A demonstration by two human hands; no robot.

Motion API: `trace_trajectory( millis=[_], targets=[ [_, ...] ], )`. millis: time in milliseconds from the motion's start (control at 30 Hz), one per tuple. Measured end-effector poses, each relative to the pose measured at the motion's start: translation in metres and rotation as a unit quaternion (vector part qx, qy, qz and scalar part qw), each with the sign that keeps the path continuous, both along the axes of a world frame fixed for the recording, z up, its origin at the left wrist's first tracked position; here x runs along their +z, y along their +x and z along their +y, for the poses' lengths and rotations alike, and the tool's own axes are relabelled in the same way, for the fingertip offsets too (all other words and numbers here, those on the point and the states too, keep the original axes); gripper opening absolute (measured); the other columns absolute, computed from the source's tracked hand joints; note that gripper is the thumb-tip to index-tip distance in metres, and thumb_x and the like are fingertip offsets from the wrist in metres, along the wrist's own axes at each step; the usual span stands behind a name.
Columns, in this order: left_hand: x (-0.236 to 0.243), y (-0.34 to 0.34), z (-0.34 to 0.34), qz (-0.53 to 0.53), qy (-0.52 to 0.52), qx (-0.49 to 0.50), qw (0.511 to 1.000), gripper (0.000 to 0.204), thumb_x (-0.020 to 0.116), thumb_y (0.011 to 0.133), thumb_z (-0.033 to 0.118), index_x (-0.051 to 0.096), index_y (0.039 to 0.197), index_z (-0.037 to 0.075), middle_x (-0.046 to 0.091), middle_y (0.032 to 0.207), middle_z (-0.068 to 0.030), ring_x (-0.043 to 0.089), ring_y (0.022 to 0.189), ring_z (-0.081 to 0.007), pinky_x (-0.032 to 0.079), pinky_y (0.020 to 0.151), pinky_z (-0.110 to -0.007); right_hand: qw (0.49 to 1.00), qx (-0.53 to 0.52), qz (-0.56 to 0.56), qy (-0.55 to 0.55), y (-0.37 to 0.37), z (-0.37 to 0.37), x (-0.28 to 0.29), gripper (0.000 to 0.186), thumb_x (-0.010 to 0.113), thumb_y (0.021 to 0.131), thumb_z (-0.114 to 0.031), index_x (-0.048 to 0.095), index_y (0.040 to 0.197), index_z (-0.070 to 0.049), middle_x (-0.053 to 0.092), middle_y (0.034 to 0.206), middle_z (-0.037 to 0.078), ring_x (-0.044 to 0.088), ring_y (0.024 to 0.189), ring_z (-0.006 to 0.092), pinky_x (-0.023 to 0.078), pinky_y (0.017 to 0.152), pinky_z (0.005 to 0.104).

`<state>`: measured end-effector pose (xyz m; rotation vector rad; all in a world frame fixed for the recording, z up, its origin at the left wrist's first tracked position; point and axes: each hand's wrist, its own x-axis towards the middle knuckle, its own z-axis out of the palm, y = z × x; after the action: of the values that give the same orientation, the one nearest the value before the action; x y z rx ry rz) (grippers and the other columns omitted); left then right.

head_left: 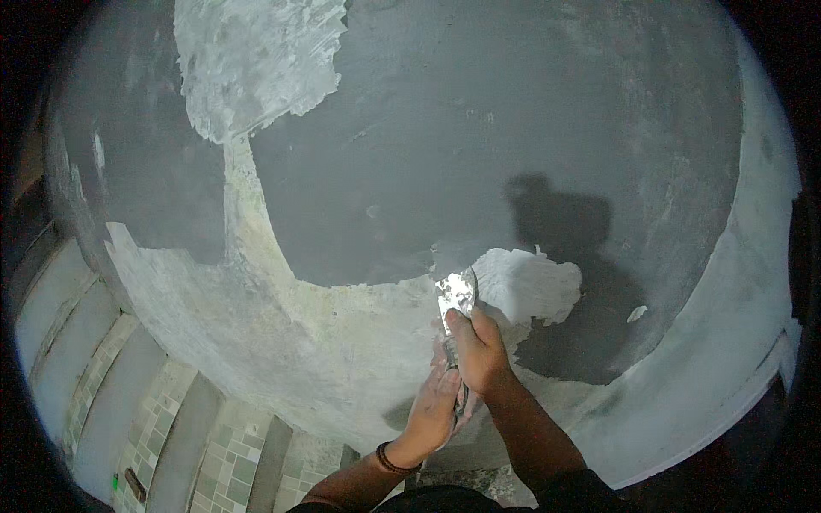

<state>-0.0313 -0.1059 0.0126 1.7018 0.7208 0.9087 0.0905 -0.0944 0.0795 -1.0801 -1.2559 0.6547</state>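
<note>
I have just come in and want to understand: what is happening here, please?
A person's right hand grips a shiny metal scraper at a wall, beside a pale patch bordering the dark grey area. The left hand is close below, around the handle; its exact grip is unclear.

Riding on the wearer's head, the fisheye's facing the grey wall (479,128) up close, tipped downward.

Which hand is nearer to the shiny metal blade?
The right. The right hand is at the shiny blade, its thumb over the lower part; the left hand is farther from it, lower down.
</note>
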Motion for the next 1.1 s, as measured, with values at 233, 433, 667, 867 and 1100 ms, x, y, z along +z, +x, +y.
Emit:
trace_trajectory(
  millis=[233,433,667,867,1100],
  targets=[
    [-0.021,0.008,0.011,-0.110,0.183,0.010,0.977,0.046,0.034,0.108,0.028,0.034,0.141,-0.005,0.057,0.085,-0.0088,0.053,0.071,-0.0176,0.042,0.073,-0.030,0.999,-0.033,-0.011,-0.039,-0.011,0.002,0.001,0.021,0.048,0.102,-0.015,0.061,0.103,0.000,0.062,0.088,0.006,0.057,0.076,0.0129,0.048,0.071,0.0326],
    [-0.010,-0.002,-0.002,-0.210,-0.145,-0.095,0.962,0.058,0.037,0.108,0.033,0.023,0.149,-0.005,0.053,0.085,-0.0016,0.050,0.075,-0.0084,0.041,0.061,-0.021,0.997,-0.022,-0.004,-0.073,-0.015,0.002,0.012,0.023,0.049,0.101,-0.017,0.063,0.095,0.000,0.061,0.077,0.004,0.056,0.072,0.0122,0.046,0.067,0.0312],
    [0.006,-0.001,-0.012,-0.293,-0.208,-0.083,0.930,0.059,0.040,0.107,0.033,0.019,0.152,0.001,0.052,0.083,-0.0012,0.046,0.059,-0.0102,0.040,0.050,-0.022,0.996,-0.022,-0.063,-0.062,-0.019,-0.002,0.020,0.028,0.049,0.098,-0.023,0.063,0.097,0.002,0.063,0.080,0.008,0.057,0.073,0.0180,0.045,0.071,0.0364],
    [0.019,-0.003,-0.017,-0.295,-0.188,-0.111,0.930,0.058,0.039,0.107,0.031,0.018,0.154,0.005,0.058,0.107,-0.0055,0.053,0.065,-0.0129,0.044,0.054,-0.025,0.993,-0.007,-0.011,-0.114,-0.014,-0.001,0.020,0.027,0.050,0.097,-0.022,0.063,0.095,0.001,0.062,0.076,0.008,0.056,0.069,0.0166,0.044,0.066,0.0339],
    [0.032,-0.002,-0.008,-0.246,0.077,0.032,0.966,0.041,0.038,0.108,0.031,0.040,0.138,0.003,0.051,0.079,-0.0016,0.046,0.062,-0.0092,0.040,0.054,-0.024,0.994,0.018,0.000,-0.111,-0.017,-0.001,0.025,0.030,0.050,0.099,-0.025,0.066,0.099,0.001,0.058,0.065,0.005,0.054,0.056,0.0119,0.042,0.054,0.0281]
  ],
)
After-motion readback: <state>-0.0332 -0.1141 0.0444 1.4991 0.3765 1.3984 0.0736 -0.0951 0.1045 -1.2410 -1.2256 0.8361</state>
